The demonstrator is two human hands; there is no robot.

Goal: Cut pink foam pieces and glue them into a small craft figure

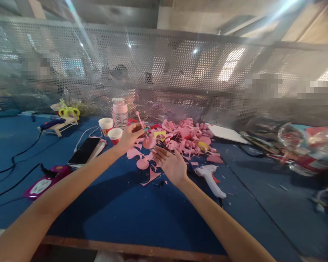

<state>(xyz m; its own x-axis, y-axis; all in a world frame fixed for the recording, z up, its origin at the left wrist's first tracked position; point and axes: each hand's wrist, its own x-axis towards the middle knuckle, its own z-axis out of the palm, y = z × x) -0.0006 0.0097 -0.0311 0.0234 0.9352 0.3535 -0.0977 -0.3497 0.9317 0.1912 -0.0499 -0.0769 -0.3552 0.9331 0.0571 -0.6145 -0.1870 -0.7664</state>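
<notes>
My left hand (pixel 129 137) is closed in a pinch around a thin pink stick (pixel 138 117). At its lower end is a pink round disc (pixel 148 142), and a teal bit shows near the fingertips. Whether stick and disc are joined is hard to tell. Close by on the right, my right hand (pixel 171 163) is open, palm turned up, fingers stretched toward the disc and holding nothing. Behind both hands spreads a heap of pink foam-like scraps (pixel 184 133), with a few yellow pieces. Another pink disc (pixel 142 163) lies on the blue table (pixel 142 218) below my left hand.
A white glue gun (pixel 211 180) lies right of my right hand. Two paper cups (pixel 115 135), a pink-lidded bottle (pixel 120 112) and a phone (pixel 84 151) stand or lie left. A purple power strip (pixel 47 182) has cords. Clear plastic packaging (pixel 308 149) sits far right; a perforated metal screen (pixel 164 72) rises behind.
</notes>
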